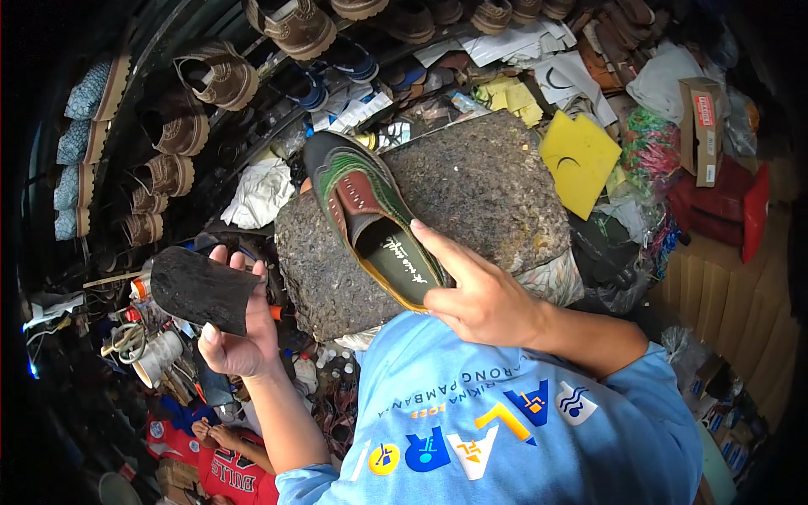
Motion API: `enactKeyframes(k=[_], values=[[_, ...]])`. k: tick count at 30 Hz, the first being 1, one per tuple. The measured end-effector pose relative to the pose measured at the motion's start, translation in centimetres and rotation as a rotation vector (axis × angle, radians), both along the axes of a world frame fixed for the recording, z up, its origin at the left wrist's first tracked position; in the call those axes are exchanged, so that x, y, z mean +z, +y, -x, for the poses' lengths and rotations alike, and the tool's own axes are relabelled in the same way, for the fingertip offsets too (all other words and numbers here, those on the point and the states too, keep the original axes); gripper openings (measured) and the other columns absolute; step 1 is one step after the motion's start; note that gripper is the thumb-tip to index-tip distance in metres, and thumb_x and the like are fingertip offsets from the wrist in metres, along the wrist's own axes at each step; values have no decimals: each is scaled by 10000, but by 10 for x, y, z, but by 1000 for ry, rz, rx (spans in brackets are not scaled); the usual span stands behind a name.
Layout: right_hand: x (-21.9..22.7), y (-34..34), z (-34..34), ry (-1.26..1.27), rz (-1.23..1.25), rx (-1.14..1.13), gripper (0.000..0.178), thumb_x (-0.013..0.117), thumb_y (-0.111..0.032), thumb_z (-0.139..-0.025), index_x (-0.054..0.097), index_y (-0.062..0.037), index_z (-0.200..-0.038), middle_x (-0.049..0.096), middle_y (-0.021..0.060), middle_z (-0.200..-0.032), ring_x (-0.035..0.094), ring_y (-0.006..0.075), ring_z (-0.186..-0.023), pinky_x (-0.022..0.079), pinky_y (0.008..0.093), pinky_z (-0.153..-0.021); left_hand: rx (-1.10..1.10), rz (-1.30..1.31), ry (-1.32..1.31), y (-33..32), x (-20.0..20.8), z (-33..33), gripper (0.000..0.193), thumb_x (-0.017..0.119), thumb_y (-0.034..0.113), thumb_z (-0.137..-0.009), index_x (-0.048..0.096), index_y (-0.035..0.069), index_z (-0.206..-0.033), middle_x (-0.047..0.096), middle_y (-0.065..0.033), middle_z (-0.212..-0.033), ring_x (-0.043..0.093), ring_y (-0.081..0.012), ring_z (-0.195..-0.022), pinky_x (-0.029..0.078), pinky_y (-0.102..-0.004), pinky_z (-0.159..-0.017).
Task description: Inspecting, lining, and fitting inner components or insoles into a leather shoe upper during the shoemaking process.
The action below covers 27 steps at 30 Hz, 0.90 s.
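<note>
A lace-up-style shoe (357, 192) in black, green and maroon, with no laces in it, lies on a rough stone block (497, 189), its toe pointing away to the upper left. My right hand (488, 303) grips the shoe's opening near the heel, index finger along the rim and thumb at the back edge. Handwriting-like print marks the dark green insole. To the left, off the block, my left hand (246, 341) holds up a thin black piece (202, 290) with one rounded end. Its material I cannot tell.
Brown shoes (220, 77) and blue patterned shoes (80, 143) stand on racks at the left and top. Yellow sheets (581, 164), crumpled paper (263, 192) and a cardboard box (702, 130) lie around the block. Another person in red (236, 471) sits lower left.
</note>
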State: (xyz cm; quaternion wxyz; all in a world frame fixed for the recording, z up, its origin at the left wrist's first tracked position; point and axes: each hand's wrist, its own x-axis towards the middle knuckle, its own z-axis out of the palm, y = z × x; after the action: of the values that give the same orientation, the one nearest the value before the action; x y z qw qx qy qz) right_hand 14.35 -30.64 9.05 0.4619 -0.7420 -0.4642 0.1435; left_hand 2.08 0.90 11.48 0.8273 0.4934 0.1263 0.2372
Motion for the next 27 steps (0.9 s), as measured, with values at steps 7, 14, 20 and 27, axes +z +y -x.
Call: enactKeyframes(k=[7,14,20,27], values=[[18,-36,-56,14,35,288,128,663,7,-812,557,23,-742,415,328,-1559,464,509,-1414,453,466,-1164,218,359,148,9,-25,21,629,609,331,-952,475,16,-1479,534,-202,-1498,569,-323,-1310,465,-522,-1077],[-11,-72,-111,466,60,345,221,827,33,-756,730,-25,-946,389,297,-1586,467,440,-1446,428,467,-1167,291,358,295,-10,-47,13,477,510,358,-1100,476,83,-1489,588,-158,-1458,613,-302,-1276,500,-529,-1066],[17,-84,-95,256,-2,31,499,913,-42,-688,727,-10,-1149,556,251,-1464,611,378,-1307,502,457,-1094,309,371,294,-27,-46,-6,451,586,211,-1064,477,49,-1471,569,-227,-1453,594,-332,-1303,533,-488,-1051],[34,-99,-51,149,-336,-297,773,943,-147,-745,547,72,-1372,640,294,-1321,677,340,-1195,538,448,-1040,-386,-1006,-103,-86,22,-97,385,813,86,-741,719,14,-1107,623,-233,-1334,632,-367,-1228,515,-468,-1017]])
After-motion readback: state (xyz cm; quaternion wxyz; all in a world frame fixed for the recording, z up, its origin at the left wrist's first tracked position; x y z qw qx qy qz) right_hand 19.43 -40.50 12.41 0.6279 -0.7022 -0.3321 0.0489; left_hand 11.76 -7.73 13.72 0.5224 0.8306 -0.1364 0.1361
